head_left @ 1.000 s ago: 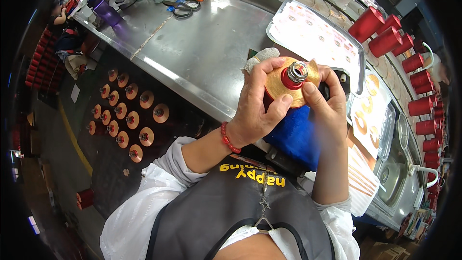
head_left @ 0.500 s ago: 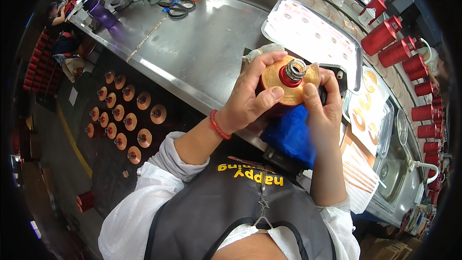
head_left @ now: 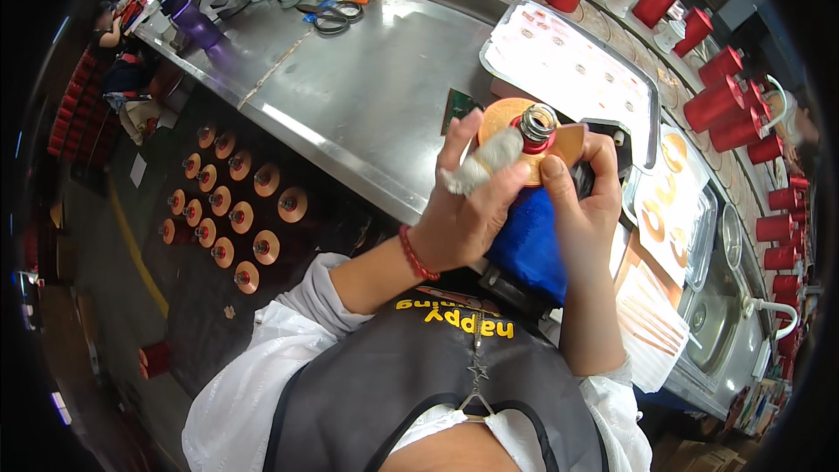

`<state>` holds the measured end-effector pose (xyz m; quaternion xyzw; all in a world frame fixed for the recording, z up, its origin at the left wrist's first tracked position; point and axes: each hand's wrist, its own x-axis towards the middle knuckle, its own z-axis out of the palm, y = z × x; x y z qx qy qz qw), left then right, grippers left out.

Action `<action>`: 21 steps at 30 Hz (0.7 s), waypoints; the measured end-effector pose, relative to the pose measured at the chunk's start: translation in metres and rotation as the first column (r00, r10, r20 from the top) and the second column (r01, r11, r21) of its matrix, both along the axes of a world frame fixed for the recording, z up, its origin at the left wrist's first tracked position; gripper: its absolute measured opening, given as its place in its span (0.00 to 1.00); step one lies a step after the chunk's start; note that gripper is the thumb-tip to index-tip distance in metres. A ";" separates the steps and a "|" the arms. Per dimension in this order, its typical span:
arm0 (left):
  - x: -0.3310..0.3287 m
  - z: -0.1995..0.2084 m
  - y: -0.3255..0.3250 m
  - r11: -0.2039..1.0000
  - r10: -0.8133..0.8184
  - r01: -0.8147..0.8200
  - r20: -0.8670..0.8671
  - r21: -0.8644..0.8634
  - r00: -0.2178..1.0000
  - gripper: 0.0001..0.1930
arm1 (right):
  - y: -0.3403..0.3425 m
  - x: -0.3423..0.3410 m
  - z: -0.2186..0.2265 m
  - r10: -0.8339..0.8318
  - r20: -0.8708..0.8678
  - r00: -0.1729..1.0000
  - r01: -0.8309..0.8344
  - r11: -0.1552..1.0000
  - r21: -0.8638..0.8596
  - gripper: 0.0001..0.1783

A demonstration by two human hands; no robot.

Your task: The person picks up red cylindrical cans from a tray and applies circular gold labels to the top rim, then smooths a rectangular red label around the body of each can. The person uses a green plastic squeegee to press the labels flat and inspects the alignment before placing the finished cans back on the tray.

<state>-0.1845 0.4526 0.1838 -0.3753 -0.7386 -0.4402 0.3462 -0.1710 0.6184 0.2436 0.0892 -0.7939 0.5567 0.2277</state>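
Note:
A bottle with a gold disc-shaped top (head_left: 505, 114), a red collar and a clear threaded neck is held upright in front of me. My right hand (head_left: 587, 183) grips its right side, the thumb on the gold surface. Near those fingers, a flap of the gold ring-shaped sheet stands up from the top. My left hand (head_left: 468, 218) is closed around a whitish cloth-like pad (head_left: 488, 162), which lies against the left of the gold top. Its index finger points upward. Hand and pad hide part of the bottle. Blue cloth (head_left: 531, 245) lies below the bottle.
Beyond my hands is a steel table (head_left: 350, 70) with scissors (head_left: 334, 17) and a purple bottle (head_left: 190, 22). A white tray (head_left: 568, 61) and gold rings on a sheet (head_left: 664, 197) lie to the right. Several gold-topped bottles (head_left: 241, 217) stand lower left. Red containers (head_left: 715, 105) line a conveyor.
My left hand has let go of the bottle's rim and brought the whitish pad from behind onto the gold top. The right hand still holds the bottle. Red containers on the conveyor have shifted.

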 end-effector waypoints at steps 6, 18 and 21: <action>0.000 -0.021 0.019 0.970 -0.102 0.108 -0.043 0.217 0.994 0.25 | 0.007 -0.009 -0.003 0.173 0.016 0.985 -0.165 0.958 -0.236 0.17; -0.001 -0.012 0.011 0.999 0.010 -0.006 -0.081 0.050 0.997 0.19 | 0.005 -0.017 -0.001 0.225 0.078 0.971 -0.187 0.924 -0.334 0.10; -0.004 -0.013 0.007 0.997 -0.044 0.046 -0.040 0.064 0.998 0.17 | 0.005 -0.016 -0.002 0.208 0.083 0.975 -0.167 0.924 -0.344 0.10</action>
